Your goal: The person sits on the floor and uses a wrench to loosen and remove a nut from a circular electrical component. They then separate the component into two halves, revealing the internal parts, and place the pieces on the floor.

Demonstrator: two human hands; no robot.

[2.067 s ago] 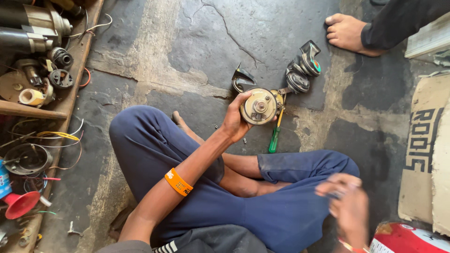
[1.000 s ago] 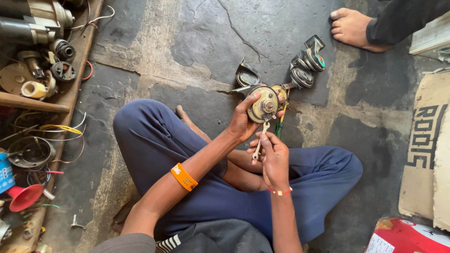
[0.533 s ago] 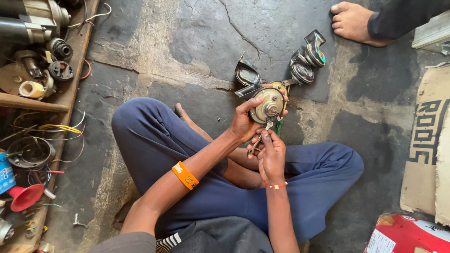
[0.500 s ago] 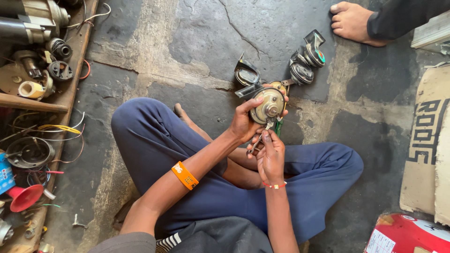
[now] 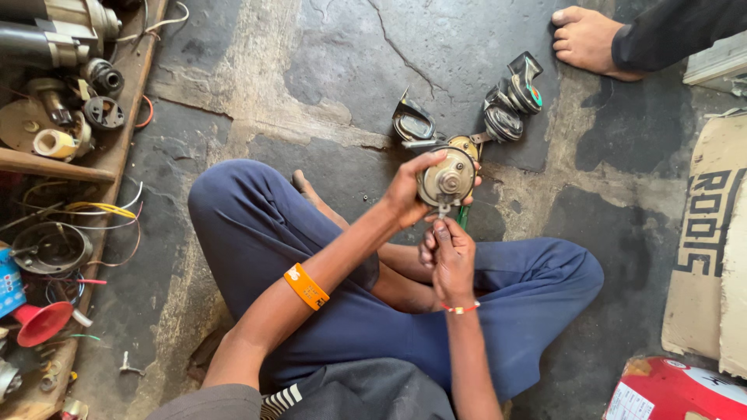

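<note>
Seated cross-legged on the floor (image 5: 327, 70), a person works on a round metal horn (image 5: 446, 177) held up over the lap.

The left hand (image 5: 406, 194) has its grip closed around the horn's rim at 9 o'clock, face toward the camera. The right hand (image 5: 450, 253) is pinched shut at the horn's 6 o'clock edge on something small, too small to tell what. The work goes best, I judge, with the left grip firm and the disc steady while the right fingers work. A green-handled screwdriver (image 5: 464, 215) lies just behind. I count three more horns (image 5: 506, 109) on the floor at 12 o'clock, one orange wristband (image 5: 306, 286), and one other person's bare foot (image 5: 587, 35) at 1 o'clock.
</note>
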